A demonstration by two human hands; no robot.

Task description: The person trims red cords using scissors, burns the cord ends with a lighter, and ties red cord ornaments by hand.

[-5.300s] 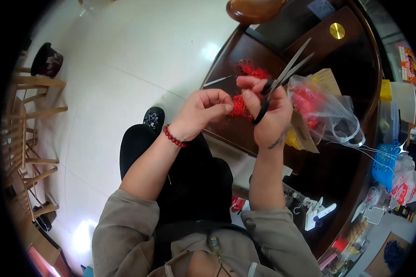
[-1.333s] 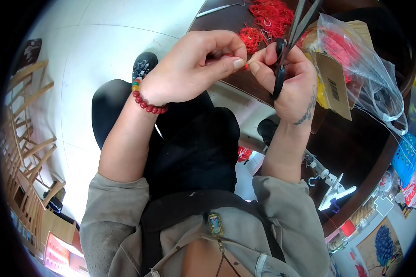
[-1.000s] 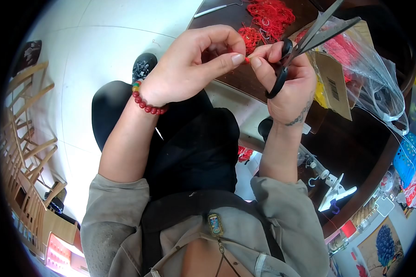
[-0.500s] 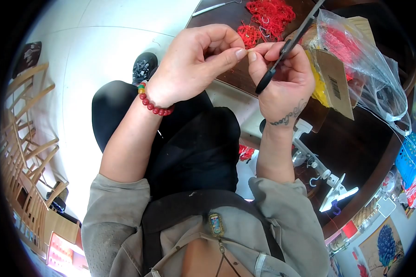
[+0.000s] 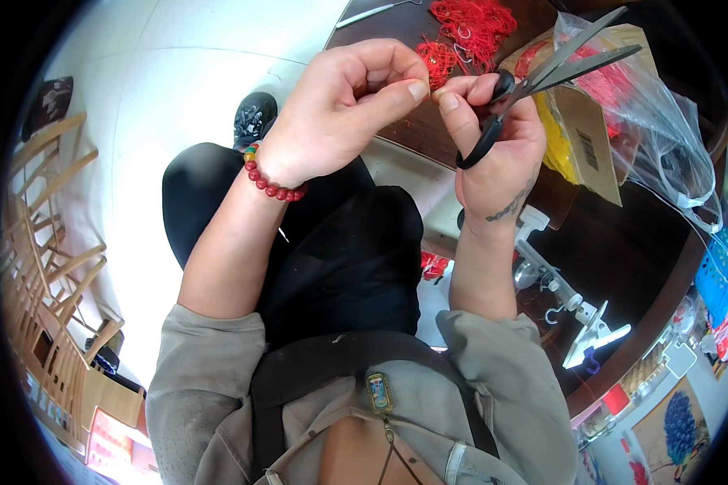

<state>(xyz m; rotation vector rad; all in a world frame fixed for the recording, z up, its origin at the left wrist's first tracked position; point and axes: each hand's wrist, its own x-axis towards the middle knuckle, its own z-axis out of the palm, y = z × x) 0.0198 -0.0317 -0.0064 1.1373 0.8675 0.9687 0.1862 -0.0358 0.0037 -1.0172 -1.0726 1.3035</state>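
Observation:
Black-handled scissors rest in my right hand, their blades spread and pointing to the upper right. The thumb and forefinger of that hand also pinch together. Close beside it, my left hand, with a beaded bracelet at the wrist, is closed in a pinch with its fingers curled. Whatever lies between the left fingertips is too small to make out. Just beyond the fingertips, a small bundle of red cord and a larger tangle of red cord lie on the dark table.
A metal hook tool lies at the table's far edge. To the right are a clear plastic bag, an open cardboard box and a white clamp-like stand. Wooden chairs stand on the left.
The scissors have turned in my right hand; their blades now show spread apart and tilt further right. My right hand has rotated slightly. The left hand is nearly still.

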